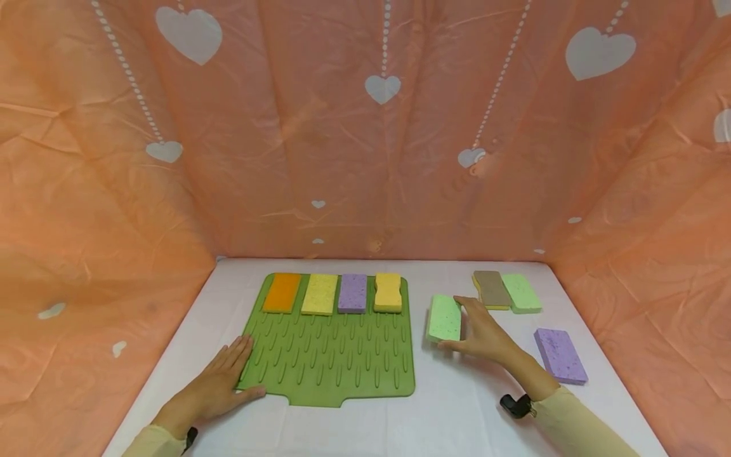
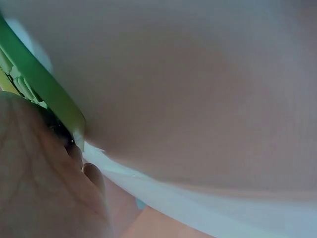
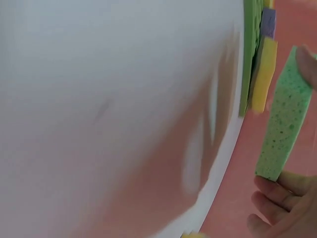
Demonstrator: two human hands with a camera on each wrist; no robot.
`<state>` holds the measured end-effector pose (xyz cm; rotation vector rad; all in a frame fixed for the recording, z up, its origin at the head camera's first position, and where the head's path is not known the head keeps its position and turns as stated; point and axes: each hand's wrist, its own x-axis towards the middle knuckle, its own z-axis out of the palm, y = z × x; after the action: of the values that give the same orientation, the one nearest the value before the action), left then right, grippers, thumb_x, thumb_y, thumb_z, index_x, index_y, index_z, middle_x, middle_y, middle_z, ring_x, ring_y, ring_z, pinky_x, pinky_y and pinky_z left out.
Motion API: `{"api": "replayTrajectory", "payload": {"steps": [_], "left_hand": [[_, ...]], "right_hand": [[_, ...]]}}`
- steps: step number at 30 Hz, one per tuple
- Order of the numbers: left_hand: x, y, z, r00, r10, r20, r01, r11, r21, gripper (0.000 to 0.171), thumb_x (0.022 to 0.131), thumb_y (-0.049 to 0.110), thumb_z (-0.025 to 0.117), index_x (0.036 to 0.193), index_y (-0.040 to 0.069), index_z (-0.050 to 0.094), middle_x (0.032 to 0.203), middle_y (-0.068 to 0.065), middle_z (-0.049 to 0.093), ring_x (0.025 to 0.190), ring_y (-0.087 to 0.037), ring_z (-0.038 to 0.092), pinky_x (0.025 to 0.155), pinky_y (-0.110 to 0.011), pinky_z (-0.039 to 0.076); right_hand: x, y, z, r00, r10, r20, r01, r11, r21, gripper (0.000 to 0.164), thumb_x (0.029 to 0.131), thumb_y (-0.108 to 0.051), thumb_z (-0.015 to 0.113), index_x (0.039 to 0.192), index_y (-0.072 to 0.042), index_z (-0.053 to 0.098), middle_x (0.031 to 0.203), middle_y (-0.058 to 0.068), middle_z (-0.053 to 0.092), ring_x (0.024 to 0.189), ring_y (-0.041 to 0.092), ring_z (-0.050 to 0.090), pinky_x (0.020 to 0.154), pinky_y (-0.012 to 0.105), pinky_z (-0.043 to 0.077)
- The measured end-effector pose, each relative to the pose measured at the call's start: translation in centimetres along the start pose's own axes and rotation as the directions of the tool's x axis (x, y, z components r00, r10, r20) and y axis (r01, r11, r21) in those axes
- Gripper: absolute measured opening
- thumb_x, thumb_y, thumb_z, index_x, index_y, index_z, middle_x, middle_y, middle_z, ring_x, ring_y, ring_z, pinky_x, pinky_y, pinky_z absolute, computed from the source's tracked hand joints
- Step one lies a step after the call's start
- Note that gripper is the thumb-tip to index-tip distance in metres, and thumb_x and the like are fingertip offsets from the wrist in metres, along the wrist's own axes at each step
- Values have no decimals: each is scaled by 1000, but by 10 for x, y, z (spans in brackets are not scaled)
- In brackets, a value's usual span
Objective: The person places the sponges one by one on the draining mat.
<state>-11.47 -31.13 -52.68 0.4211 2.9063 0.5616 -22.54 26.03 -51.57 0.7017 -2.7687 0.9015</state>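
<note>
My right hand (image 1: pixel 484 329) grips a light green sponge (image 1: pixel 444 318) by its two ends, thumb at the near end and fingers at the far one. In the right wrist view that speckled green sponge (image 3: pixel 285 119) is held up off the white table. My left hand (image 1: pixel 219 379) lies flat with fingers straight, over the left edge of a green ridged mat (image 1: pixel 325 355). Along the mat's far edge sit an orange sponge (image 1: pixel 282 292), a yellow sponge (image 1: pixel 319 294), a purple sponge (image 1: pixel 352 293) and a yellow sponge with curved-in sides (image 1: pixel 388 292).
Right of the mat, a grey-faced sponge with a yellow underside (image 1: pixel 492 290) lies beside another light green sponge (image 1: pixel 521 293). A second purple sponge (image 1: pixel 561 356) lies nearer, close to my right forearm. Orange cloth with hearts (image 1: pixel 365 178) walls the white table (image 1: pixel 457 406) at the back and sides.
</note>
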Motion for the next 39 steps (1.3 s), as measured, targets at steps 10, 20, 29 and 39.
{"api": "replayTrajectory", "payload": {"steps": [10,20,29,39], "left_hand": [[-1,-2,3,1000,7,-25,-7,1000,26,111,97,66,69,165,-10,26,175,-28,18,161,-49,17,112,-6,-21],[-2,-2,6,1000,-24,-20,24,999,30,113,95,70,68,167,-6,24,177,-25,15,163,-46,14,133,-39,0],[-1,-3,4,1000,-23,-18,24,998,59,115,94,72,66,167,-6,24,177,-24,15,163,-46,15,131,-55,16],[-2,1,2,1000,-21,-6,21,999,44,115,95,72,66,167,-8,24,176,-26,15,163,-48,14,133,-48,6]], "right_hand": [[23,-40,26,997,22,74,-26,999,45,116,72,-49,100,155,8,43,151,29,52,143,47,48,116,64,44],[50,-90,48,990,-7,143,-6,996,91,124,74,-58,96,161,6,37,156,26,48,145,41,47,117,59,45],[71,-129,68,978,-7,207,-18,993,118,124,76,-61,94,166,1,33,165,22,41,152,38,40,119,58,44],[87,-161,99,963,-51,266,15,991,133,122,78,-65,90,166,-2,33,166,18,40,153,36,40,118,56,46]]}}
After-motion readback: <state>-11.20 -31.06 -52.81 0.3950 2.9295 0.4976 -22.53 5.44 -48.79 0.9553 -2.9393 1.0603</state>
